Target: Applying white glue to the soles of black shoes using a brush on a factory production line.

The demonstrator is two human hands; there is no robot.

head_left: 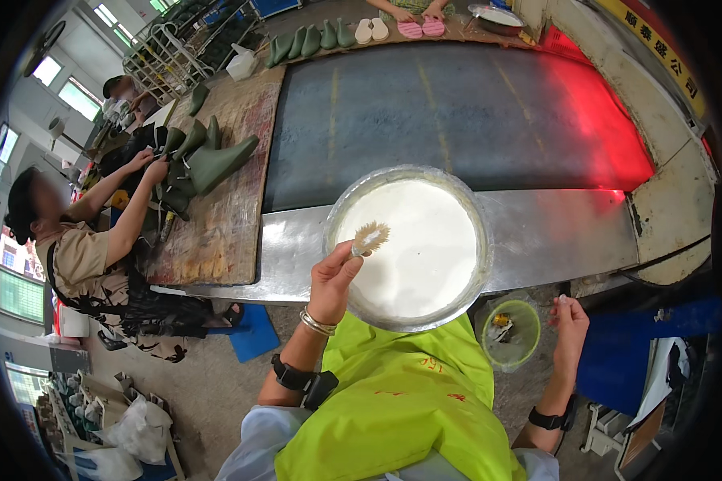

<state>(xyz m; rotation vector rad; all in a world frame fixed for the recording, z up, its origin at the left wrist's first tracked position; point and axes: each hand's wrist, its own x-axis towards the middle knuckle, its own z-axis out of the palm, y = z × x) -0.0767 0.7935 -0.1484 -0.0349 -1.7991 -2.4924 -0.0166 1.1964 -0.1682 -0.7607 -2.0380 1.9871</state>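
Observation:
My left hand (330, 280) is closed round the handle of a brush and holds it above the left part of a wide metal basin (484, 240). The pale bristles of the brush (372, 237) fan out, with a white patch in their middle. White liquid (417, 248) fills the basin, which rests on the metal ledge in front of me. Apart from it, to the right, my right hand (569, 322) is raised with its fingers curled together. A small whitish spot shows at its fingertips; whether that is something held is too small to tell.
Beyond the basin runs a dark conveyor belt (385, 120), lit red at right. A co-worker (88, 240) handles green boots (221, 164) at a wooden board on the left. Another person's hands touch pink insoles (421, 29) at the far end. A green bin (512, 333) stands below right.

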